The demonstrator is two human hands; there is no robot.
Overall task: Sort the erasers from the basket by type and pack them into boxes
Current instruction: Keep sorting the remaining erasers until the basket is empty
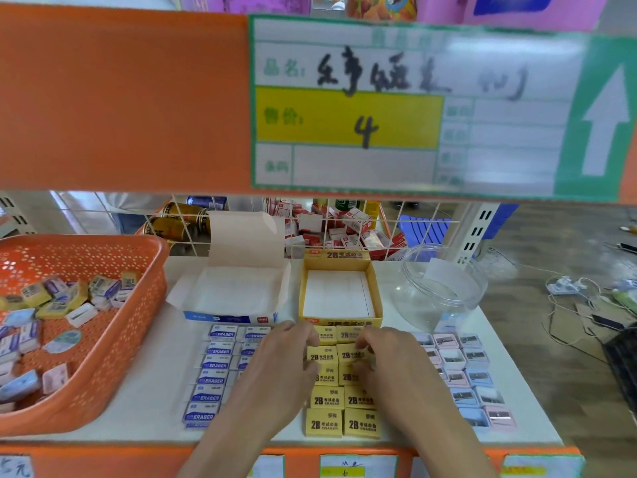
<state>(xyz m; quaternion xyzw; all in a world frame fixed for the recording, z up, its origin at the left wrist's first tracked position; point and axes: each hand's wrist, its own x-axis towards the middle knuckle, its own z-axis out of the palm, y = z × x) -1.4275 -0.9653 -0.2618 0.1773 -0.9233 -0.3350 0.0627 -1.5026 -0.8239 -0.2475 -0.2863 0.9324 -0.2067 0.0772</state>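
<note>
Yellow 2B erasers (325,422) lie in two columns on the white shelf, in front of an open yellow box (339,320) with a white inside. My left hand (282,363) and my right hand (386,360) both grip yellow erasers near the top of those columns, fingers curled round them. Blue-and-white erasers (213,381) lie in rows to the left, before an open white-and-blue box (231,317). Pink and blue erasers (472,374) lie in rows on the right. The orange basket (138,305) at left holds several mixed erasers.
A clear plastic jar (444,288) lies on its side behind the pink and blue erasers. A wire grid (310,222) backs the shelf, with cans and red-white boxes behind it. An orange shelf edge with a price label (344,119) hangs overhead. Cables lie on the floor at right.
</note>
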